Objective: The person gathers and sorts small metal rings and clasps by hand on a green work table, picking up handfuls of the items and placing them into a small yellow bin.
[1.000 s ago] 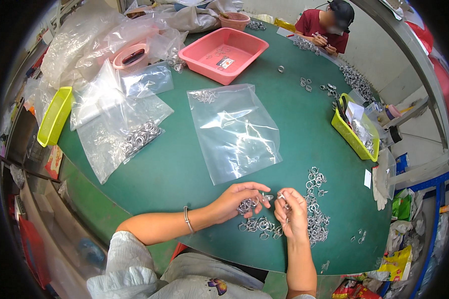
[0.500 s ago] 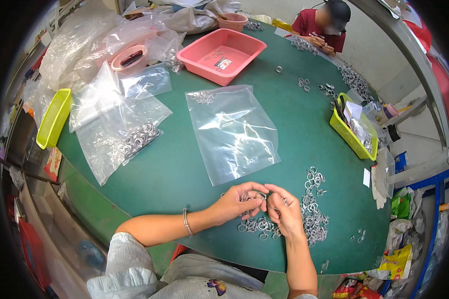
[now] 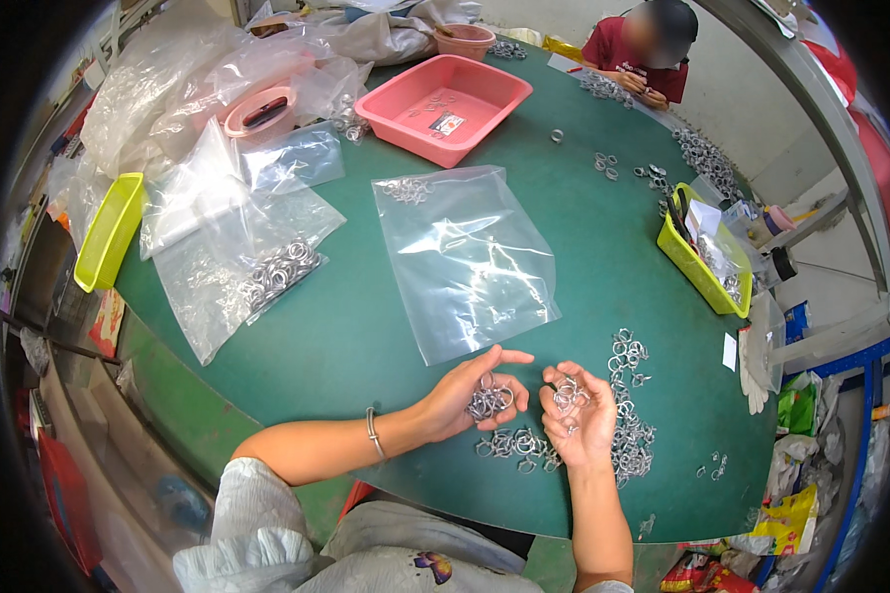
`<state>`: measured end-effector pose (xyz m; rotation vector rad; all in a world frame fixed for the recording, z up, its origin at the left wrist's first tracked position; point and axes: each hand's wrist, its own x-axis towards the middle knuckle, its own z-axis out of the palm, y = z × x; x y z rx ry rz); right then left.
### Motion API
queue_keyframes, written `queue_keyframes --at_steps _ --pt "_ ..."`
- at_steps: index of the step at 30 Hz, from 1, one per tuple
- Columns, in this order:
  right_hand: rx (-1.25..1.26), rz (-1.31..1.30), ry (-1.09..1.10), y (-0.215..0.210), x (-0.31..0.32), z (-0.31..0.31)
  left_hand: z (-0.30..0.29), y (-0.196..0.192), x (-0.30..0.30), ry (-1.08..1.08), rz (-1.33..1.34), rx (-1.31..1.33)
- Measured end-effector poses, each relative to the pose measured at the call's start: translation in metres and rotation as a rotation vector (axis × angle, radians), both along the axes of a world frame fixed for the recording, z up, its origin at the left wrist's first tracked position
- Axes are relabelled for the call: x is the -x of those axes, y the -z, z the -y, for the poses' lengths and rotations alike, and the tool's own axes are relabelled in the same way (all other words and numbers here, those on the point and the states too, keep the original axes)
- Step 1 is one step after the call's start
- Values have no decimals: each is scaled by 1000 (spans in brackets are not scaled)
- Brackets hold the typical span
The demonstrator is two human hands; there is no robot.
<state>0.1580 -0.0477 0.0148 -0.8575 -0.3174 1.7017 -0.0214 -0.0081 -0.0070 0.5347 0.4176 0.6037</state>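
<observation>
My left hand (image 3: 468,397) cups a cluster of silver metal rings (image 3: 489,399) in its curled fingers, index finger stretched out. Just to its right, my right hand (image 3: 581,420) is turned palm up, fingers curled around several more rings (image 3: 568,397). Beneath and between the hands, a small group of loose rings (image 3: 517,447) lies on the green table. A longer pile of rings (image 3: 632,435) runs along the right side of my right hand. Beyond both hands lies a flat clear plastic bag (image 3: 470,272) with some rings (image 3: 405,190) at its far left corner.
A pink basin (image 3: 443,148) stands at the back. Left are plastic bags, one holding rings (image 3: 282,272), and a yellow-green tray (image 3: 109,232). A yellow-green basket (image 3: 702,267) with tools sits right. Across the green table (image 3: 583,247), a co-worker (image 3: 633,59) handles rings.
My hands have moved apart from fingertip contact. The right hand has turned palm up, and the rings in both hands now show clearly.
</observation>
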Motion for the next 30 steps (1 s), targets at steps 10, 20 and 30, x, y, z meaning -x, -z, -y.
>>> queue_keyframes --at_steps 10,20,30 --pt "-483 1074 -194 1 21 12 8 -7 -2 -52 -308 -378" --pt "-494 1007 -195 2 17 12 7 -5 -5 -28 -256 -314" --pt "-16 321 -230 0 4 10 5 -8 -2 46 -156 -35"
